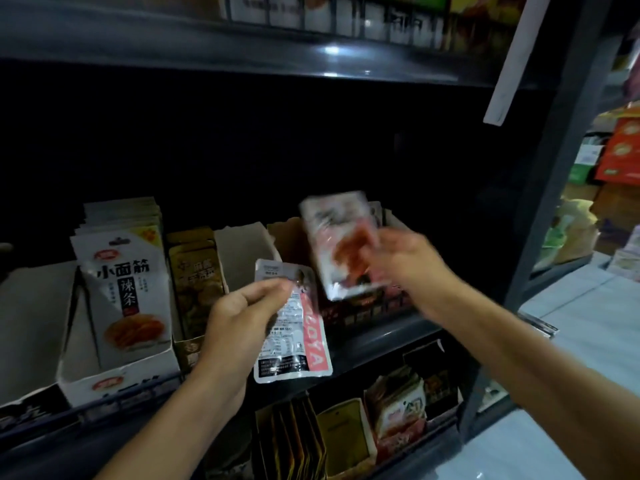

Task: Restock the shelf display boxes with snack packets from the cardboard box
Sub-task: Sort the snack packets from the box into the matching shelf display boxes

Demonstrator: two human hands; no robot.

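Dark shelf (381, 332) front edge: left hand (239, 320) pinches a packet (294, 341); right hand (405, 261) grips a blurred, apparently red packet (339, 244) above the display box (394, 220).

Silver-pink packet (294, 327); white box (114, 372); black shelf (381, 336).

Dim shelf bay (242, 150), glare spot above; right hand (408, 261) motion-blurred; edges bowed
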